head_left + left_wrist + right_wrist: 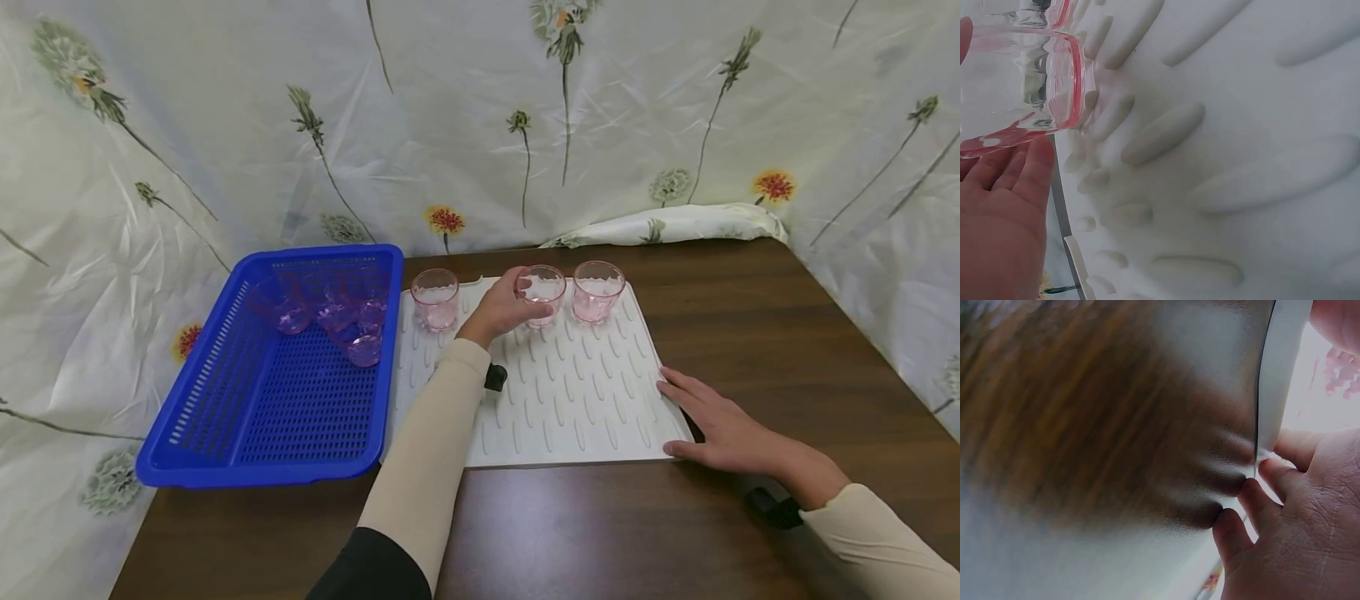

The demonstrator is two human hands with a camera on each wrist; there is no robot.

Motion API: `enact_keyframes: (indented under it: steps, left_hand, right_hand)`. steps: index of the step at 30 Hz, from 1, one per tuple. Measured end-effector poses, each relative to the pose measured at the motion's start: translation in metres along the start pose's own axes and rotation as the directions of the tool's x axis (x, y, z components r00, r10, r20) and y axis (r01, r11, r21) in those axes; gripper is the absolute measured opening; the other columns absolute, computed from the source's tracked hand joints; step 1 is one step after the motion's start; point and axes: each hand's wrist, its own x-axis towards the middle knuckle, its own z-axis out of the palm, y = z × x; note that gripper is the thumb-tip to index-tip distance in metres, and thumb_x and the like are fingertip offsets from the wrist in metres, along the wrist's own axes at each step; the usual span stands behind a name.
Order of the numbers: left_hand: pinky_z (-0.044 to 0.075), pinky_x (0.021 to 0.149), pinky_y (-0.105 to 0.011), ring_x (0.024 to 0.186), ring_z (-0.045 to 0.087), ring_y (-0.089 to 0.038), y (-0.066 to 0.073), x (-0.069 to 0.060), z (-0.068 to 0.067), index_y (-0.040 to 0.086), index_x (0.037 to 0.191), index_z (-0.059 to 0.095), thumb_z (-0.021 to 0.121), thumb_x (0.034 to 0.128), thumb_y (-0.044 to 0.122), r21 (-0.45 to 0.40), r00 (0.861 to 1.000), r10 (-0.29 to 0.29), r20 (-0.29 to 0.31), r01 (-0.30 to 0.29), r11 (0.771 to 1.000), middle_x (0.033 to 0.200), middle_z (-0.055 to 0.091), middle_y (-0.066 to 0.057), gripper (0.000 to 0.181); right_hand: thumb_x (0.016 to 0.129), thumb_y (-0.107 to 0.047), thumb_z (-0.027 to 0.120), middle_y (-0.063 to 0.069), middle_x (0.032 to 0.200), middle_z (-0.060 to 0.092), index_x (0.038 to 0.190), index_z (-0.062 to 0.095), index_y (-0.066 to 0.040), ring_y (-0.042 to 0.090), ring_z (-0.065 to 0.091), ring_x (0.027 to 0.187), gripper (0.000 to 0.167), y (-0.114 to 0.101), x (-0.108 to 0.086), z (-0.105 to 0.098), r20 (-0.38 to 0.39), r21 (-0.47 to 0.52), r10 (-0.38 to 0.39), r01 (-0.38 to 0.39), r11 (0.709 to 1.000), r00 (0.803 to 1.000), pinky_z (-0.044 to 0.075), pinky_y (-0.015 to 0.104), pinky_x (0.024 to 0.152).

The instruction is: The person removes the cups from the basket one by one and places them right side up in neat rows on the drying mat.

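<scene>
The left hand has the middle glass, fingers and thumb curled round its side, the glass upright at the far part of the white mat. Just beside it stands the end glass, pink-tinted and upright; on the hand's other side, the near-basket glass stands upright too. Over at the mat's edge, the right hand is spread, fingertips touching the rim. And the blue basket! Several tumbled glasses lie tipped together inside, bunched toward its far end.
</scene>
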Motion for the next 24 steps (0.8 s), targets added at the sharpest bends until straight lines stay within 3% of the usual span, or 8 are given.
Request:
enact_keyframes:
  steps: [8,15,24]
  left_hand:
    - [0.042,0.114,-0.044,0.142,0.044,-0.026,0.001,0.001,-0.001,0.017,0.155,0.030,0.079,0.0842,0.030,0.004,1.000,0.000,0.016,0.000,1.000,0.153,0.046,-0.007,0.087]
    - [0.043,0.113,-0.046,0.141,0.045,-0.027,0.004,-0.001,-0.004,0.019,0.153,0.034,0.080,0.0838,0.027,0.018,0.999,-0.037,0.016,0.037,0.999,0.154,0.046,-0.008,0.083]
    - [0.039,0.116,-0.046,0.144,0.041,-0.027,0.014,-0.001,-0.006,0.015,0.156,0.025,0.082,0.0808,0.026,0.100,0.999,-0.044,-0.002,0.044,0.994,0.159,0.038,-0.009,0.095]
  right_hand:
    - [0.083,-0.041,0.074,0.024,0.156,0.032,0.147,0.040,0.003,0.042,0.037,0.135,0.084,0.001,0.000,0.001,-0.011,-0.004,-0.005,0.004,1.000,1.000,0.043,0.063,0.098]
    - [0.084,-0.041,0.074,0.024,0.157,0.031,0.147,0.040,0.003,0.043,0.035,0.137,0.084,-0.002,0.000,0.000,-0.001,0.014,0.008,-0.008,1.000,1.000,0.041,0.064,0.100]
    - [0.084,-0.041,0.073,0.024,0.157,0.030,0.147,0.039,0.003,0.044,0.035,0.137,0.084,-0.002,-0.001,-0.002,0.015,0.026,0.027,-0.027,0.999,1.000,0.041,0.065,0.102]
